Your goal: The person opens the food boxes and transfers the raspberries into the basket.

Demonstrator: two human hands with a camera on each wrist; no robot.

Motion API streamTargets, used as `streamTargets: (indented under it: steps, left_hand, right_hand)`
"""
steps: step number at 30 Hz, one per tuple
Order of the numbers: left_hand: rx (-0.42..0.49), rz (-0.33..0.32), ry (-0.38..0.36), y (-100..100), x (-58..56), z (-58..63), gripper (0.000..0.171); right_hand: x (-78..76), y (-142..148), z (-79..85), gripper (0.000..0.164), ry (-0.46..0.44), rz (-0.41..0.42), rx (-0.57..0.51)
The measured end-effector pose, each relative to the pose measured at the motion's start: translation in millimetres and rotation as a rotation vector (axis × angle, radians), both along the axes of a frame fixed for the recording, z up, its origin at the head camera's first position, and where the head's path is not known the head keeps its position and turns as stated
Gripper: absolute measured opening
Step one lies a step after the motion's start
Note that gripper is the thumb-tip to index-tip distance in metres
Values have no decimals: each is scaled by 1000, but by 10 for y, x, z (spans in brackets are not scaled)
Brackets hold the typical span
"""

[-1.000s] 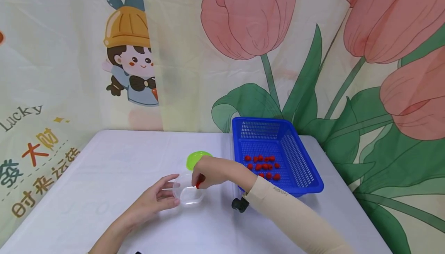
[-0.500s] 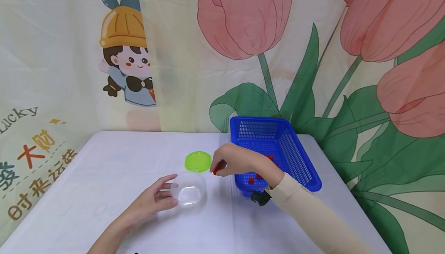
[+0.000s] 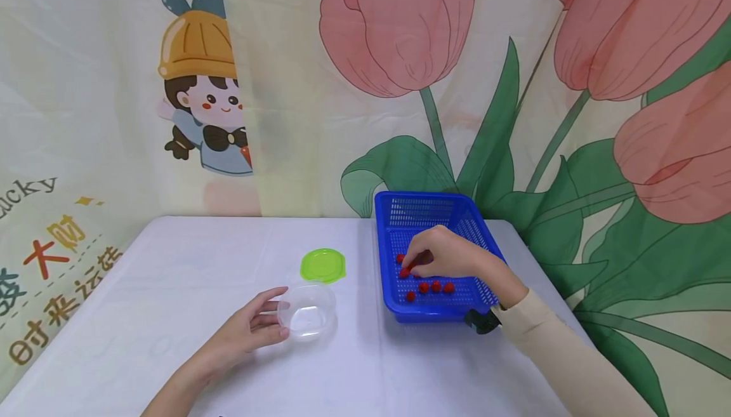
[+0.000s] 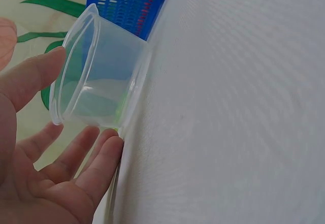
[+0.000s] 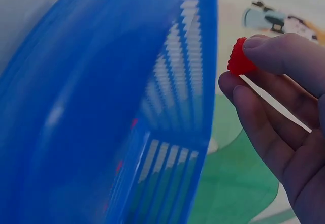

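Note:
My right hand (image 3: 442,255) is over the blue plastic basket (image 3: 394,306), pinching a red raspberry (image 5: 238,57) between thumb and fingertips. Other raspberries (image 3: 436,286) lie in rows on the basket floor, some hidden under the hand. Left of the basket, a clear plastic tub (image 3: 308,315) stands on the table, and no raspberries show inside it. My left hand (image 3: 251,328) rests its thumb and loosely bent fingertips against the tub's left side. In the left wrist view, a gap shows between the palm and the tub wall (image 4: 114,56).
A light green lid (image 3: 323,266) lies flat behind the tub. White cloth covers the table (image 3: 188,277). A printed backdrop (image 3: 285,119) with tulips hangs behind it. The basket's near rim stands between the tub and the raspberries.
My right hand has moved from above the tub rightward to the basket, keeping the raspberry pinched. My left hand and the tub have kept their places, while the view has shifted slightly.

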State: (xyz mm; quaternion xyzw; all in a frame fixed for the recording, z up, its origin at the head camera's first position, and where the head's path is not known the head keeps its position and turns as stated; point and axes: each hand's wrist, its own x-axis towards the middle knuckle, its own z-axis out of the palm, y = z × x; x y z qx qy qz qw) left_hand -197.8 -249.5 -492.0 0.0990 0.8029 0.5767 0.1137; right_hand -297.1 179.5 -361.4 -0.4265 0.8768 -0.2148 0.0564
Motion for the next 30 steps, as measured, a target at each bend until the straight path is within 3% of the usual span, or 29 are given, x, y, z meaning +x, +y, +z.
streamTargets:
  steps: [13, 20, 30]
  left_hand:
    - [-15, 6, -4, 7, -9, 3, 82]
    - [12, 3, 0, 1, -13, -30, 83]
    - [6, 13, -17, 3, -4, -19, 82]
  right_hand:
    - [-106, 699, -296, 17, 23, -114, 45]
    - [-163, 855, -436, 15, 18, -181, 95]
    - [-244, 939, -582, 14, -10, -208, 156]
